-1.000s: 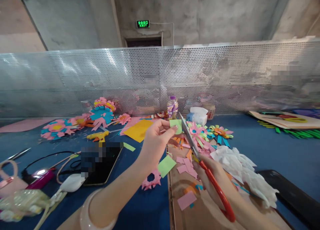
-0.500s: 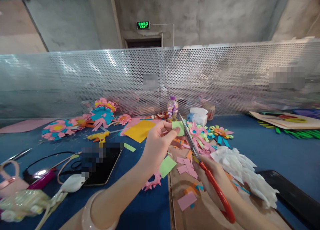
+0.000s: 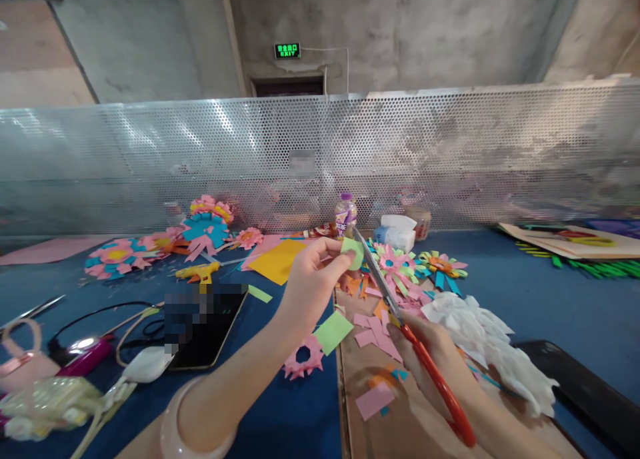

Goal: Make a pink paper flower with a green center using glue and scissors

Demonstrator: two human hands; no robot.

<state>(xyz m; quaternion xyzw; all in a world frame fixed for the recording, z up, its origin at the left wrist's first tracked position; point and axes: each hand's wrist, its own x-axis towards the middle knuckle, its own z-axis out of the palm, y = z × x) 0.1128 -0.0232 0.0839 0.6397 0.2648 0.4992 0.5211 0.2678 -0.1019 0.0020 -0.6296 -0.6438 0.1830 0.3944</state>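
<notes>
My left hand (image 3: 310, 286) pinches a small light-green paper piece (image 3: 353, 251) between thumb and fingers, held up over the blue table (image 3: 550, 299). My right hand (image 3: 435, 366) grips red-handled scissors (image 3: 400, 326); their blades reach up to the right edge of the green piece. Below lie a larger green paper square (image 3: 334, 331), pink paper scraps (image 3: 375, 332) and a pink cut-out star (image 3: 303, 358) beside a brown board (image 3: 400, 426).
Finished paper flowers (image 3: 205, 229) lie at the back left, more flowers (image 3: 400, 262) at centre. A yellow glue gun (image 3: 197, 272), orange sheet (image 3: 277, 259), tablet (image 3: 207, 326), small bottle (image 3: 345, 214), crumpled white tissue (image 3: 480, 332) and a dark phone (image 3: 590, 392) surround the work. A perforated metal screen (image 3: 450, 152) bounds the far edge.
The green piece has turned slightly in my left fingers and the scissor blades have shifted a little along its edge. Both hands stay in nearly the same place.
</notes>
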